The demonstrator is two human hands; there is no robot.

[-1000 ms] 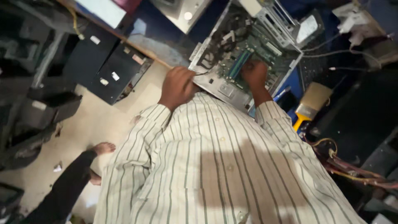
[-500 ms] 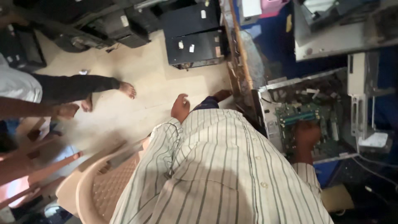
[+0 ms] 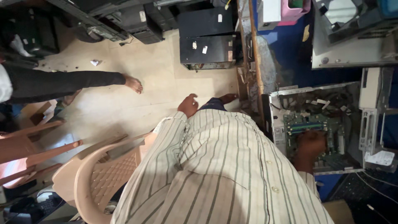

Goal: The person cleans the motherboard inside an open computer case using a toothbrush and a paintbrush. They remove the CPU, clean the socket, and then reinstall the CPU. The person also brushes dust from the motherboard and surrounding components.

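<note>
Cluttered counter (image 3: 290,54) holds an open computer case (image 3: 319,128); right hand (image 3: 310,145) rests inside, grip unclear, left hand (image 3: 188,105) loosely curled, empty; leaning blind risks snagging board parts

Beige plastic chair (image 3: 99,174), black computer towers (image 3: 207,39) on tiled floor (image 3: 137,83), another person's bare foot (image 3: 133,84), pink box (image 3: 295,11)

I am seeing one open computer case (image 3: 319,124), two black computer towers (image 3: 207,49) and two plastic chairs (image 3: 99,174).
</note>
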